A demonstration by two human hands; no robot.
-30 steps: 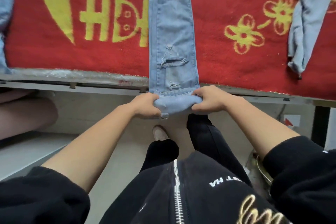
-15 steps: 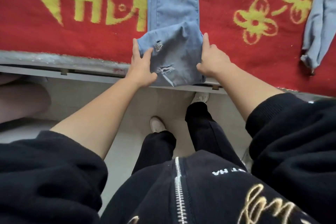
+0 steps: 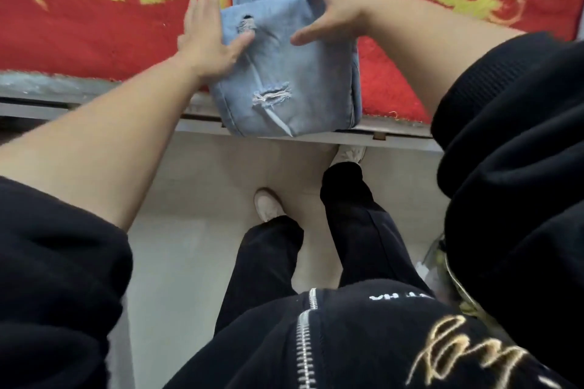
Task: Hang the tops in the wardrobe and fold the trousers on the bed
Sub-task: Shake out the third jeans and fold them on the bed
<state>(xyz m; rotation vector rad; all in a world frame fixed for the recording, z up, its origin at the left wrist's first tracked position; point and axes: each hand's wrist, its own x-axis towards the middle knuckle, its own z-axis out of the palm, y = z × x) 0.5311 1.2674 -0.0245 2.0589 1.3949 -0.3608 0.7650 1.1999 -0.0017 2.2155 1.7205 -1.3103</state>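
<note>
Light-blue ripped denim trousers point(image 3: 286, 73), lower part folded up over itself, on red-and-yellow bed blanket point(image 3: 79, 28), fold overhanging bed edge. Left hand point(image 3: 207, 38) flat, fingers spread; right hand point(image 3: 331, 9) open, fingers wide on top.

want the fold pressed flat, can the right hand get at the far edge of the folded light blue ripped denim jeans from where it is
Probably yes. The right hand already hovers open over the far edge of the folded light blue ripped denim jeans, nothing between them; the left hand lies flat at their left side.
</note>
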